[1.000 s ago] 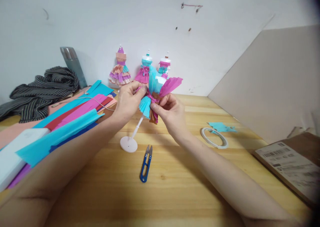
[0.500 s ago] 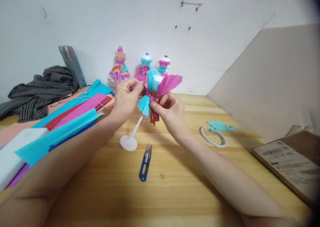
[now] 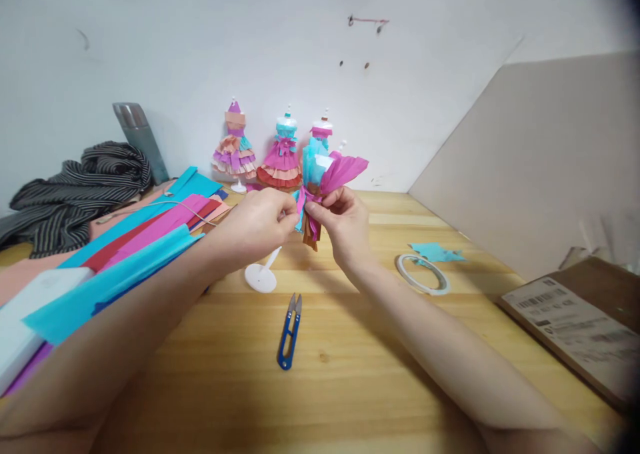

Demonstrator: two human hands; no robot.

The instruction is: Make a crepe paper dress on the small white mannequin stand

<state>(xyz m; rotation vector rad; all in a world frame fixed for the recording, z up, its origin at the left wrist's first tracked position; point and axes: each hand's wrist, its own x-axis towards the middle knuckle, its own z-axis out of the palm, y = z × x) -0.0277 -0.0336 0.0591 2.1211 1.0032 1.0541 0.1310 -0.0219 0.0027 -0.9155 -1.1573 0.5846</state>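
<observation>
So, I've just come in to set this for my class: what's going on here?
A person is working on a small paper-dressed stand. The right hand grips it near the middle; the left hand is at its side, though whether it pinches the paper is unclear. Blue snips lie on the table in front, and three more paper-dressed stands stand behind.

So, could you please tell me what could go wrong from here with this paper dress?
The paper dress looks thin, and the right grip pinches it near the middle, so it may crease or tear. The white stand leans, so it might topple if let go. The scissors lie close by, points bare, so a careless reach could prick someone.
</observation>
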